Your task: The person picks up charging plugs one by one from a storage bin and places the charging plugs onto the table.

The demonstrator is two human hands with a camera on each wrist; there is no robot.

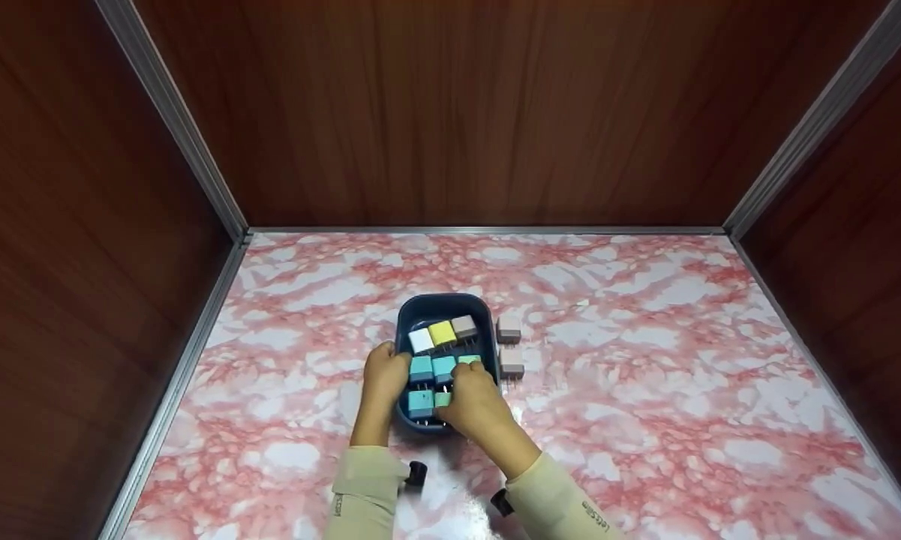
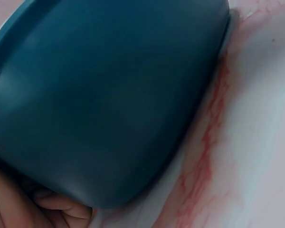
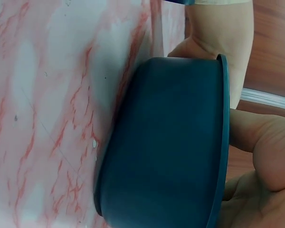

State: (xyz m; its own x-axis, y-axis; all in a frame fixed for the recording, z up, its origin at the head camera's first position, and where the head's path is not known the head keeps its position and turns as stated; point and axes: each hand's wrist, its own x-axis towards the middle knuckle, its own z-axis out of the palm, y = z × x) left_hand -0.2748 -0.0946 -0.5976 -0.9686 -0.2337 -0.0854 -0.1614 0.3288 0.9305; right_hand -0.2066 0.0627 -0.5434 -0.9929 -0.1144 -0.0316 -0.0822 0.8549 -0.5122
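Observation:
A dark blue tub holds several cube-shaped charger plugs with metal prongs. White, yellow and beige plugs form its far row; turquoise plugs and a green plug sit nearer. My left hand grips the tub's left side, its curled fingers against the wall in the left wrist view. Reaching over the near right rim, my right hand pinches a small green charger plug inside the tub. That hand partly covers the plugs there.
Two beige charger plugs stand on the red-and-white marbled table, just right of the tub. Dark wood panels with metal edging enclose the back and both sides.

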